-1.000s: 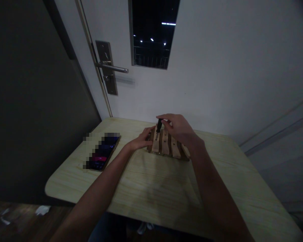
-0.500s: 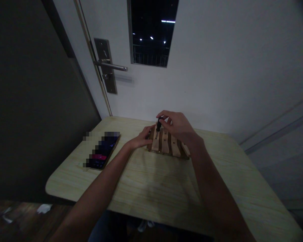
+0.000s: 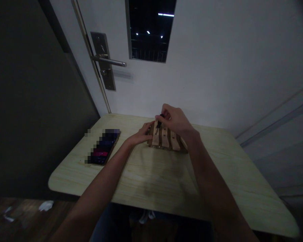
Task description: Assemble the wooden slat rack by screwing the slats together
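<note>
A small wooden board lies on the table, with several pale, shaped wooden strips side by side across its darker base. Dark holes show in the strips. My right hand is closed around the black handle of a small screwdriver. The tool leans to the right, and its tip meets the leftmost strip at or close to a hole. My left hand grips the board's left edge, thumb in front and fingers behind. My right hand and wrist hide part of the board's right side.
A phone with a lit screen lies on the left of the pale wood-grain table. Behind the table stands a white door with a metal handle and a dark window. White scraps lie on the floor.
The screwdriver has tipped further to the right, and the fingers of my right hand have curled more tightly round its handle. My left hand keeps its hold. The whole view has shifted slightly.
</note>
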`<state>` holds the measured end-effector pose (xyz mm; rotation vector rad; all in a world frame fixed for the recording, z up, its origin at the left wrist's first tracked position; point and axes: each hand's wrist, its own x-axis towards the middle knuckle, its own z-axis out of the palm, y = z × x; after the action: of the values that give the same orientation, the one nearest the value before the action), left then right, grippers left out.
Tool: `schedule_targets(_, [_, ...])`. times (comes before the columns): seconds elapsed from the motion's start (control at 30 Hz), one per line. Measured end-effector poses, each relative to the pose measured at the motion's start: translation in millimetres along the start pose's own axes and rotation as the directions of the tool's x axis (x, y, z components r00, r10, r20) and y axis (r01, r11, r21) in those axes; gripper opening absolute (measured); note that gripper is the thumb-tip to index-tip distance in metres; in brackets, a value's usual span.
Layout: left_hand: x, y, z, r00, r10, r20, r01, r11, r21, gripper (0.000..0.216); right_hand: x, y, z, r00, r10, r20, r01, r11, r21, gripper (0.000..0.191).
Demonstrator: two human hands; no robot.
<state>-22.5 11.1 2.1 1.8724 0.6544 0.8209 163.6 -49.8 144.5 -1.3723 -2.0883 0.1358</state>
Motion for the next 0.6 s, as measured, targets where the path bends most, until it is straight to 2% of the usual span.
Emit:
schedule_targets(0.2, [2, -4, 2, 1.000, 0.025, -0.019, -0.025, 1.000, 0.000, 0.090, -2, 8, -1, 0.990, -0.121, 0.077, 0.111, 0.987, 0.118, 0.017])
schedule_targets(0.33, [1, -2, 3, 1.000, 0.022, -0.018, -0.023, 1.000, -0.020, 0.089, -14, 14, -4, 0.989, -0.145, 0.027, 0.139, 0.978, 0.158, 0.030])
schedule_targets(0.47, [-1, 2, 4, 0.999, 0.025, -0.026, -0.026, 1.000, -0.016, 0.085, -25, 18, 1, 0.993, -0.118, -0.009, 0.118, 0.985, 0.130, 0.036])
schedule_targets(0.6, [-2, 0, 4, 0.999, 0.031, -0.037, -0.030, 0.999, 0.022, 0.082, -30, 18, 8, 0.996, -0.072, -0.049, 0.080, 0.980, 0.182, 0.035])
